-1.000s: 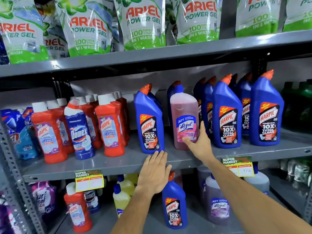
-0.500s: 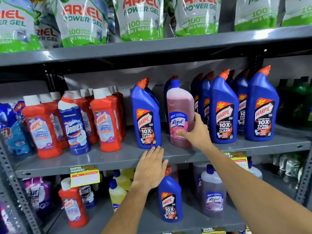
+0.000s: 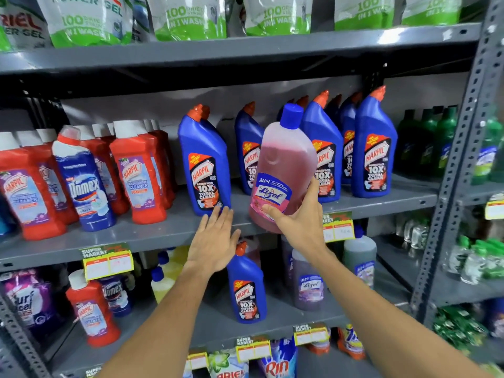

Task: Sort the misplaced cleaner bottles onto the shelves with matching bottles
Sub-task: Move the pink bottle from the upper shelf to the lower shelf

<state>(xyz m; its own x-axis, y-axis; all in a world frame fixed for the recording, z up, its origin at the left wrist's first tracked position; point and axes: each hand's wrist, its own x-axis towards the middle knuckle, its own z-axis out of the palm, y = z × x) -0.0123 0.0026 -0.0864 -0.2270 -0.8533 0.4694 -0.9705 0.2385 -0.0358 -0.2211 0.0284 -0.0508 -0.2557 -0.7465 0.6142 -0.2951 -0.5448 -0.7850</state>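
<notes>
My right hand (image 3: 298, 219) grips a pink Lizol bottle (image 3: 283, 159) with a blue cap, tilted and lifted off the middle shelf (image 3: 163, 230), in front of the blue Harpic bottles (image 3: 373, 148). My left hand (image 3: 215, 241) is open, palm down over the shelf's front edge, fingertips near the base of a blue Harpic bottle (image 3: 204, 165). A blue Domex bottle (image 3: 84, 181) stands among red Harpic bathroom cleaner bottles (image 3: 136, 173). On the lower shelf stand a lone blue Harpic bottle (image 3: 246, 290), a purple Lizol bottle (image 3: 309, 285), a red Harpic bottle (image 3: 91, 312) and a Domex bottle (image 3: 116, 293).
Ariel pouches (image 3: 188, 17) fill the top shelf. Green bottles (image 3: 433, 143) stand at the right behind a perforated steel upright (image 3: 458, 159). Price tags (image 3: 107, 260) hang on shelf edges. Yellow bottles (image 3: 163, 276) and a grey-green Lizol bottle (image 3: 360, 257) sit on the lower shelf.
My right hand closed on the pink Lizol bottle and lifted it forward off the middle shelf, tilting it. My left hand stayed by the shelf edge.
</notes>
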